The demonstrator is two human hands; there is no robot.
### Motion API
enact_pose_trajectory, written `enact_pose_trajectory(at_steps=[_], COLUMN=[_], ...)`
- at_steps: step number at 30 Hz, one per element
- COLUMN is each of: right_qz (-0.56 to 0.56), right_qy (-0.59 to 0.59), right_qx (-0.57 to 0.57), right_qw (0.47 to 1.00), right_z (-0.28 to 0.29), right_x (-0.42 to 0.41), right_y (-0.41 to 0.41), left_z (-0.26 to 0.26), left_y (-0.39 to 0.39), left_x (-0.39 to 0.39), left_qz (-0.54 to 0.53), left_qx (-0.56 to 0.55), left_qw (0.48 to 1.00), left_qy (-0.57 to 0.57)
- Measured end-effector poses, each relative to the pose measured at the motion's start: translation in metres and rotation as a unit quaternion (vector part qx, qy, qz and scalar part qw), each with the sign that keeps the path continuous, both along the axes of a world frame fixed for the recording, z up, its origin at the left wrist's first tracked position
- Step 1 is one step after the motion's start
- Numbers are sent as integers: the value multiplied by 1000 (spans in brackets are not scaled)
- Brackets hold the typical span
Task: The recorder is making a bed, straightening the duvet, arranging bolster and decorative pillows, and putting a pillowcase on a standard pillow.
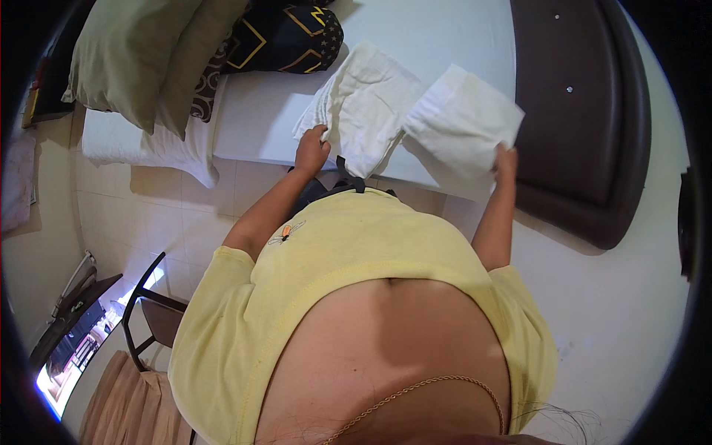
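Before me on the bed, a thick layered white cloth (378,97) lies at an angle, its folds stacked along the left side. My left hand (313,150) pinches the lower left edge of those layers. Just to the right, a smaller folded white cloth (464,114) partly meets the first one and leans towards the headboard. One lower right corner of it is in my right hand (505,161), whose fingers are partly hidden behind the fabric. Part of a dark strap (349,175) shows at my waist, below the layered cloth.
White sheeting covers the bed (256,122). A padded dark brown headboard (578,128) borders it on the right. Olive cushions (128,61) and a black patterned bolster (289,39) are piled at the left, above a white pillow (147,144). Behind me at lower left stands a metal-framed chair (161,322).
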State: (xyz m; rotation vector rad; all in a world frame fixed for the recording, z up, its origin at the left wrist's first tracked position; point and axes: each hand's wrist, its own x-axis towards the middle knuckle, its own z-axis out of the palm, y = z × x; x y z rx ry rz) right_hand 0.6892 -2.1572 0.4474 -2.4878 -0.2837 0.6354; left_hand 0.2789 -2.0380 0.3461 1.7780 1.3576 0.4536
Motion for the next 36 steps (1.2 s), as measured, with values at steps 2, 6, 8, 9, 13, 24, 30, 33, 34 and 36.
enact_pose_trajectory(at_steps=[2, 6, 8, 9, 13, 24, 30, 33, 34, 36], right_qz=[134, 69, 148, 175, 231, 155, 60, 26, 7, -3], right_qy=[-160, 202, 218, 221, 368, 535, 381, 404, 418, 471], right_qx=[-234, -3, -17, -24, 54, 144, -6, -3, 10, 48], right_qw=[950, 977, 965, 959, 899, 818, 923, 915, 908, 881], right_z=[-40, -72, -75, -76, -72, -66, -99, -113, -119, -131], right_x=[-10, -53, -80, -95, -154, -200, -168, -170, -173, -177], right_y=[-21, -24, -4, 9, 56, 92, 67, 57, 55, 56], left_z=[-1, 3, 6, 8, 19, 62, 92, 104, 108, 114], left_y=[1, -1, -2, -4, -12, -12, 21, 38, 42, 49], left_x=[1, 5, 10, 13, 28, 37, 21, 13, 11, 8], left_qz=[7, 37, 29, 15, -45, -98, 210, 231, 225, 215], left_qx=[10, 87, 105, 112, 90, -101, -368, -348, -345, -342], left_qw=[1000, 992, 988, 988, 993, 986, 802, 776, 770, 769], left_qy=[21, 81, 106, 103, 60, -87, -421, -472, -488, -496])
